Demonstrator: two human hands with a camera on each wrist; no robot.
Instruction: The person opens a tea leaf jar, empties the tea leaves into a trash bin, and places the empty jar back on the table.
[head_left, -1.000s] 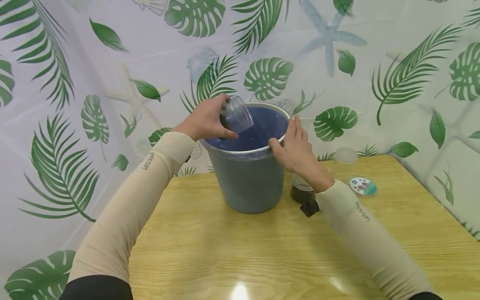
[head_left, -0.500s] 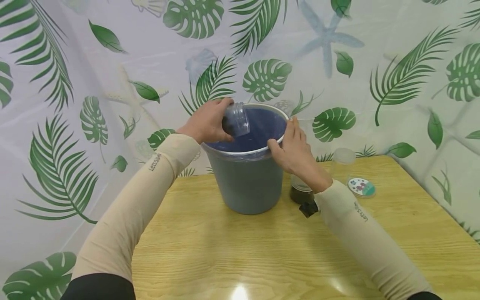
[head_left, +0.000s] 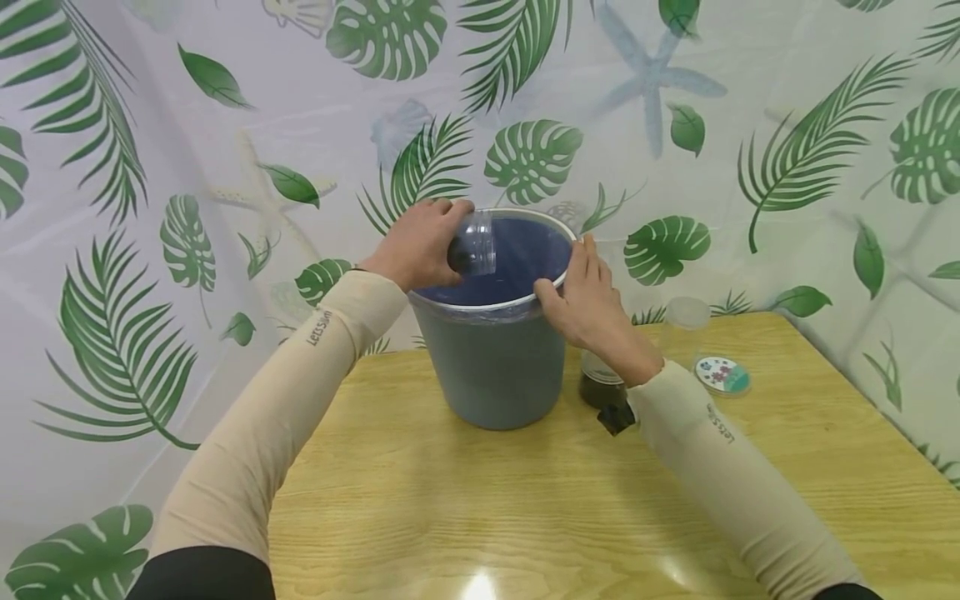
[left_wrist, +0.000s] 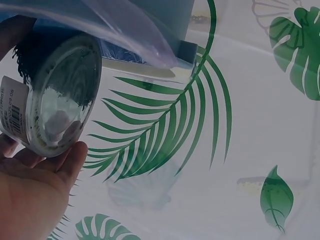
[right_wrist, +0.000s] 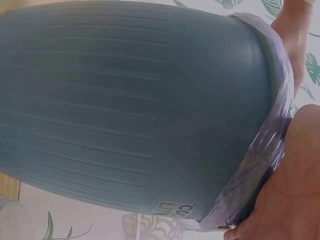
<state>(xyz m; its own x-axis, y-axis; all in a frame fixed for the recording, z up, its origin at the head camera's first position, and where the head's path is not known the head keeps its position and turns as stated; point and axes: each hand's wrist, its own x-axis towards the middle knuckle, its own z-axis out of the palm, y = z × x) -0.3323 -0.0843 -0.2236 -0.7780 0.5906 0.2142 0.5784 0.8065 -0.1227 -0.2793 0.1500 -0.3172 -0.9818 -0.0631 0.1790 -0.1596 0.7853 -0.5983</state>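
In the head view my left hand [head_left: 422,243] holds a clear plastic jar [head_left: 480,243] on its side, mouth to the right, over the opening of a grey-blue trash bin [head_left: 501,367]. Dark stuff shows at the jar's base end. Seen from the left wrist, the jar's round base [left_wrist: 67,100] faces the camera, and my fingers curl round its side beside a white label [left_wrist: 15,107]. My right hand [head_left: 588,296] grips the bin's rim on the right, thumb in front. The right wrist view shows a thin plastic liner [right_wrist: 260,155] folded over that rim.
Right of the bin stands a lidded jar [head_left: 598,387] with dark contents, partly behind my right wrist. Farther right are another clear jar [head_left: 686,321] and a round flowered lid [head_left: 722,375] on the wooden table [head_left: 465,508]. A leaf-printed sheet [head_left: 315,108] hangs behind.
My left hand has turned the jar and brought it slightly down, so its mouth no longer shows as a wide oval. The right hand keeps its place on the rim.
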